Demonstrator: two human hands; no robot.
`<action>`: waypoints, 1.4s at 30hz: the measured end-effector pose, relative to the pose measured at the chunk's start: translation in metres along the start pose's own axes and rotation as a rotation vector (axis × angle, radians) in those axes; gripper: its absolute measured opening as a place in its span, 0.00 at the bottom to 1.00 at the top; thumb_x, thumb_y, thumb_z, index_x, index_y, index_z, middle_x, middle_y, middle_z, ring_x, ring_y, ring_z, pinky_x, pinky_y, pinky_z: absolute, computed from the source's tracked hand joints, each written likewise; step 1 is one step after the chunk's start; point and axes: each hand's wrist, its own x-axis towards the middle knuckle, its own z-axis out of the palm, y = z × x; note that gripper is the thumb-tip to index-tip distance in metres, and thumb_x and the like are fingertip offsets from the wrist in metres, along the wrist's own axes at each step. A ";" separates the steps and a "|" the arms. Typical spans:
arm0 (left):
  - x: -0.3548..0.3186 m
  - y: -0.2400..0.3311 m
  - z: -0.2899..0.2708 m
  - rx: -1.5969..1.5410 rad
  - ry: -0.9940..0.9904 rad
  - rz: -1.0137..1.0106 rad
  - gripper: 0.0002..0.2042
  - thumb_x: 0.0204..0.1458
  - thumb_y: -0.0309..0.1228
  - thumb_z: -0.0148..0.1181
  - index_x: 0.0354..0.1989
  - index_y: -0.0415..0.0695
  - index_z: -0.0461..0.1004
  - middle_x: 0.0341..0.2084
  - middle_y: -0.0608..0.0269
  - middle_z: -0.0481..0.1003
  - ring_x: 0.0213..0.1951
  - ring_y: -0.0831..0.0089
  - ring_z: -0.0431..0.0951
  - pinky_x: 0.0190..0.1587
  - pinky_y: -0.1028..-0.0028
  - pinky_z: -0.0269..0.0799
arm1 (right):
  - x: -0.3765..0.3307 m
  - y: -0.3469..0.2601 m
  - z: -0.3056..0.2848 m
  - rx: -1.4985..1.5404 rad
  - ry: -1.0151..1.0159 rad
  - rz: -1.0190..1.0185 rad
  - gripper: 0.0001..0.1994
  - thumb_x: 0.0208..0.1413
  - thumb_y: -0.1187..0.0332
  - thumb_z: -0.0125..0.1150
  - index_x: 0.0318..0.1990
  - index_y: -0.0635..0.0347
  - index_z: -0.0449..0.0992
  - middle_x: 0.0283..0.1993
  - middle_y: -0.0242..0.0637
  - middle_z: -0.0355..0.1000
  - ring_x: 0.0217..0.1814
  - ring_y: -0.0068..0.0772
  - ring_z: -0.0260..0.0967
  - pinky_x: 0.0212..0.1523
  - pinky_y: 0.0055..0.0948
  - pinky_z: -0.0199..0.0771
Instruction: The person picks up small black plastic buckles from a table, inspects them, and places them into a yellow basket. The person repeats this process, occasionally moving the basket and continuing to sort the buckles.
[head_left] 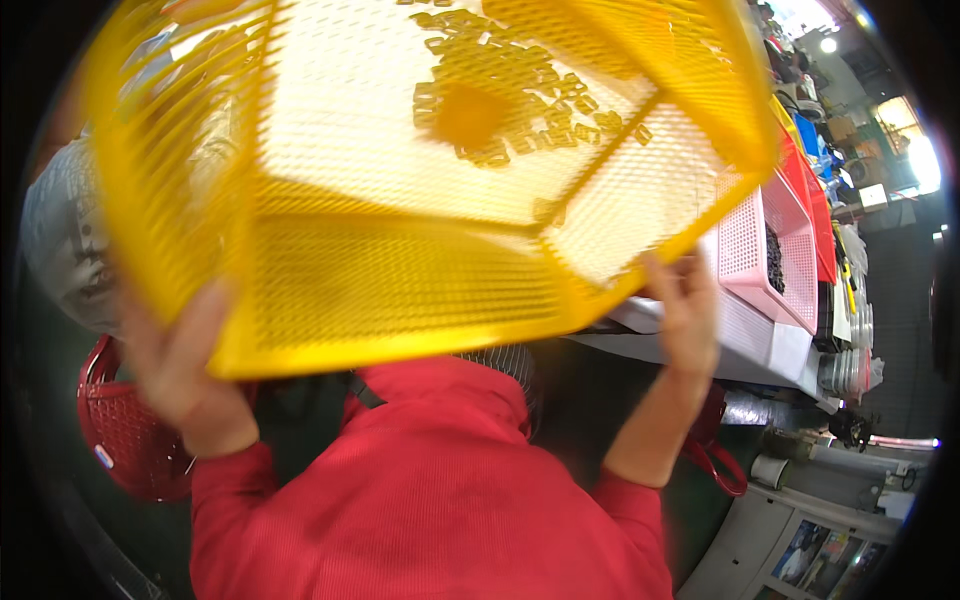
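Observation:
A large yellow plastic mesh basket (400, 352) is held up in front of me, tilted and blurred by motion. My left hand (185, 375) grips its near left corner, the thumb along the outer wall. Near the basket's right corner, my right hand (685, 310) has its fingers on the rim. Inside, several small flat ring-like pieces (545, 95) lie scattered over the far part of the pale bottom. They look thin and yellowish, but their exact kind cannot be made out. An orange-brown patch sits among them.
To the right, a pink basket (742, 245) with dark pieces stands on a white table, beside a red bin (818, 205). A red woven seat or basket (130, 430) is at the lower left, below a clear plastic bag (65, 235). A grey cabinet (745, 550) fills the lower right.

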 end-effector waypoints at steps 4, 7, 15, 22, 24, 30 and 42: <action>-0.026 0.067 -0.160 0.539 -0.103 -0.065 0.32 0.55 0.29 0.51 0.68 0.33 0.50 0.62 0.42 0.60 0.63 0.55 0.62 0.65 0.63 0.55 | -0.008 0.036 0.108 -0.002 -0.498 0.143 0.19 0.60 0.68 0.59 0.54 0.69 0.66 0.40 0.51 0.78 0.39 0.43 0.79 0.41 0.37 0.77; -0.080 0.114 -0.242 1.006 -0.341 0.072 0.33 0.57 0.34 0.48 0.69 0.33 0.46 0.68 0.39 0.52 0.69 0.52 0.54 0.70 0.60 0.47 | -0.031 0.067 0.184 0.025 -0.841 0.025 0.19 0.59 0.65 0.58 0.51 0.71 0.67 0.39 0.53 0.77 0.39 0.52 0.78 0.41 0.42 0.77; -0.063 0.059 -0.187 0.248 0.175 -0.551 0.24 0.60 0.26 0.45 0.66 0.36 0.58 0.56 0.51 0.70 0.53 0.64 0.75 0.55 0.70 0.72 | -0.007 0.098 0.245 -0.193 -1.075 0.107 0.19 0.59 0.62 0.52 0.48 0.72 0.72 0.44 0.56 0.76 0.48 0.51 0.75 0.51 0.42 0.72; -0.016 -0.090 -0.143 -0.021 -0.239 -0.856 0.25 0.55 0.23 0.50 0.64 0.34 0.62 0.53 0.53 0.72 0.52 0.67 0.75 0.53 0.72 0.71 | -0.017 0.170 0.137 -0.044 -0.578 0.334 0.16 0.61 0.63 0.52 0.47 0.69 0.74 0.41 0.46 0.77 0.43 0.38 0.75 0.47 0.35 0.72; 0.001 -0.139 -0.108 -0.069 -0.484 -0.936 0.26 0.51 0.23 0.54 0.62 0.36 0.64 0.49 0.54 0.74 0.48 0.69 0.77 0.52 0.72 0.72 | -0.026 0.174 0.084 -0.034 -0.415 0.390 0.15 0.61 0.65 0.53 0.48 0.69 0.74 0.41 0.44 0.78 0.41 0.36 0.75 0.45 0.33 0.72; -0.043 -0.223 -0.029 -0.210 -0.735 -1.009 0.37 0.47 0.18 0.53 0.70 0.38 0.53 0.61 0.57 0.66 0.60 0.71 0.68 0.62 0.72 0.63 | -0.075 0.181 0.013 -0.343 -0.012 0.421 0.14 0.62 0.65 0.52 0.48 0.67 0.73 0.36 0.49 0.77 0.37 0.41 0.78 0.39 0.36 0.73; 0.044 -0.171 0.068 0.563 -0.721 0.333 0.16 0.51 0.16 0.57 0.49 0.39 0.77 0.43 0.52 0.78 0.46 0.61 0.77 0.47 0.71 0.72 | 0.040 0.083 0.046 -0.896 0.038 -0.376 0.17 0.55 0.67 0.62 0.51 0.62 0.76 0.50 0.42 0.73 0.53 0.45 0.70 0.49 0.37 0.72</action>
